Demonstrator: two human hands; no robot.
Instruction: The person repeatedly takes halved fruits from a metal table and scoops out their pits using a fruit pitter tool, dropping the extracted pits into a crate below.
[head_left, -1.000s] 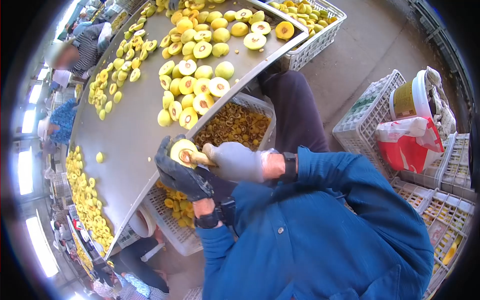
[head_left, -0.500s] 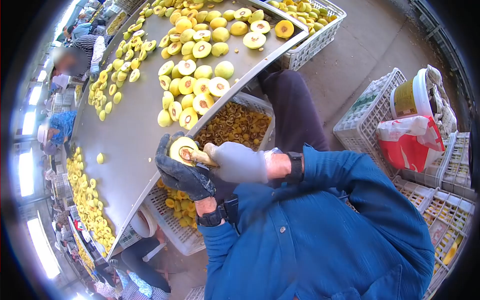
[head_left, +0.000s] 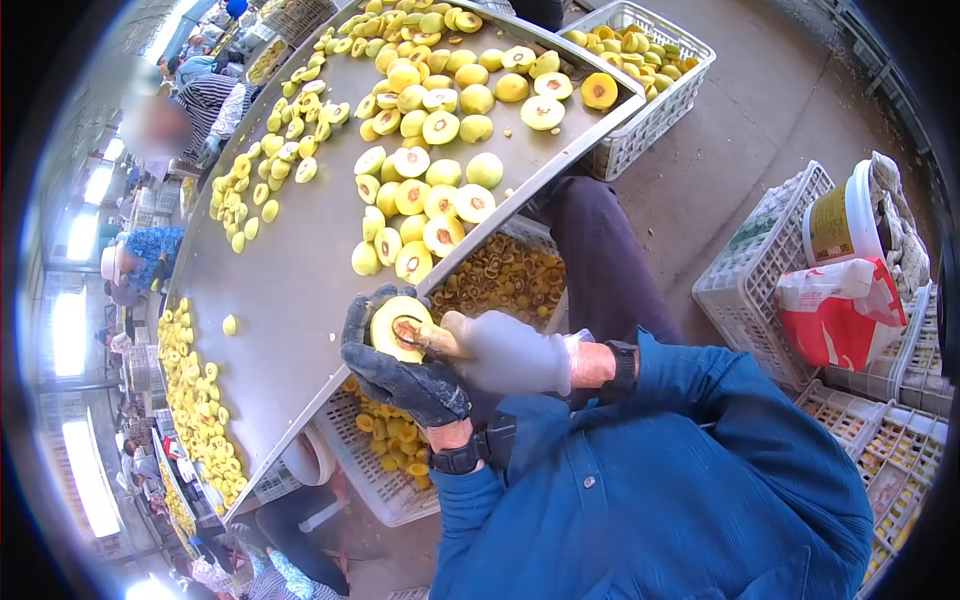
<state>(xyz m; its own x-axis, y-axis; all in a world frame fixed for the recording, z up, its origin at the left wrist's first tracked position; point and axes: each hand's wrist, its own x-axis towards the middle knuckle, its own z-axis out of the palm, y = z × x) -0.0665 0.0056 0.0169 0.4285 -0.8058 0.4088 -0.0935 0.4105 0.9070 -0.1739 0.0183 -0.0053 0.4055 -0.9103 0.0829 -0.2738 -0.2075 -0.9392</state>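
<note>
Just off the near rim of a grey sheet-metal table (head_left: 275, 275), a yellow-green halved fruit with a brown centre (head_left: 388, 320) lies cupped in the left hand, in a dark, worn glove (head_left: 405, 375). The right hand, in a pale grey glove (head_left: 515, 352), is wrapped round a short tan-handled tool (head_left: 434, 341), its end against that centre. I can't clearly make out the working tip.

Above the hands, cut fruit (head_left: 440, 200) crowds up to the table's near edge; the open metal is in the middle of the top. Under that edge stand a pale crate of brownish rings (head_left: 558, 312) and a white perforated crate of yellow pieces (head_left: 352, 472), both partly hidden by table and arms. The table's far end is cut off, and a striped-shirted co-worker (head_left: 200, 105) across it is blurred.
</note>
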